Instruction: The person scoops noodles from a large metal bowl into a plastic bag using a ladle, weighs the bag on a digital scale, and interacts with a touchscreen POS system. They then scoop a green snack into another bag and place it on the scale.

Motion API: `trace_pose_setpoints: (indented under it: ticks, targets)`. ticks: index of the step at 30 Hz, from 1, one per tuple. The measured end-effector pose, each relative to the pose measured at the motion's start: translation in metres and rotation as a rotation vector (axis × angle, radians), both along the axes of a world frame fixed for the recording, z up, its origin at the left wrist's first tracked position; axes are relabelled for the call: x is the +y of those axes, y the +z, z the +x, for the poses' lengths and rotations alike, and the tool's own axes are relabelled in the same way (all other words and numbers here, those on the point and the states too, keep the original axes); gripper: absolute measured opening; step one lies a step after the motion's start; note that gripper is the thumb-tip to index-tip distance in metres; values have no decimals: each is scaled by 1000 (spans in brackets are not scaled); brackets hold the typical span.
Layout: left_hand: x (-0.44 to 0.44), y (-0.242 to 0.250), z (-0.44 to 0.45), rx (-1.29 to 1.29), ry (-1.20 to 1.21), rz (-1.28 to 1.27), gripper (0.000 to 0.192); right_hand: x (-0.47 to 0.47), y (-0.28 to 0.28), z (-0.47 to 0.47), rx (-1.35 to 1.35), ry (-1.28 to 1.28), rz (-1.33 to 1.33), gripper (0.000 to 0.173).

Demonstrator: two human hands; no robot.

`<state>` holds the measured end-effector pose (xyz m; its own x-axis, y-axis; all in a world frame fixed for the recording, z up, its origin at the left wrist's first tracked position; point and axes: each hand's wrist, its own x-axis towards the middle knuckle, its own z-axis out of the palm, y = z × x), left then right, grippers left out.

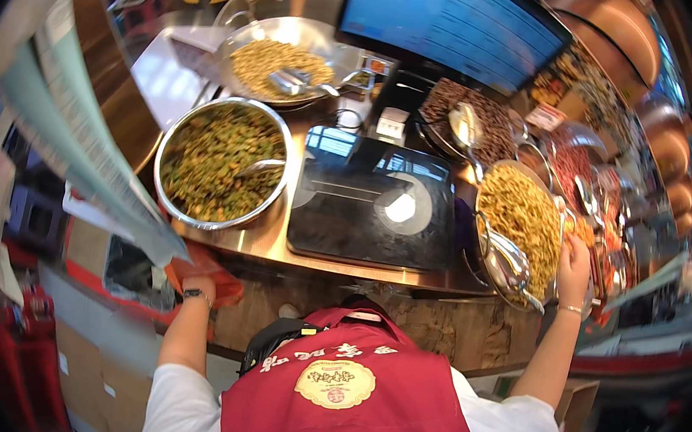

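My left hand [203, 286] is below the counter's front edge at the left, among the folds of a red plastic bag [221, 275]. The bag covers its fingers, so its grip is hidden. My right hand [573, 274] reaches forward at the right, fingertips at a container of small orange pieces [580, 228]. Whether it pinches a piece is too small to tell. Just left of it stands a bowl of yellowish dried snack pieces [522, 210], with a metal scoop [507, 260] resting at its near side.
A black flat-topped scale [371, 219] sits centrally before a lit screen [451, 20]. Left of it are a steel bowl of green mixed pieces [217, 169] and a pan of pale grains [273, 67]. Dark brown pieces [472, 115] lie behind. Bluish sheets [95, 117] hang at left.
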<state>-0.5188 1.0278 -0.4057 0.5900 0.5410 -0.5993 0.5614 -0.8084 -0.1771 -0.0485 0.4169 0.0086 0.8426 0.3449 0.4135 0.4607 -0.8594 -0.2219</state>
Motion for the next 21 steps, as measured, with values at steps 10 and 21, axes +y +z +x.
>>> trace_pose_setpoints:
  ticks: [10, 21]
  targets:
    - [7, 102, 14, -75, 149, -166, 29, 98, 14, -41, -50, 293, 76, 24]
    - [-72, 366, 12, -939, 89, 29, 10, 197, 9, 40, -59, 625, -62, 61]
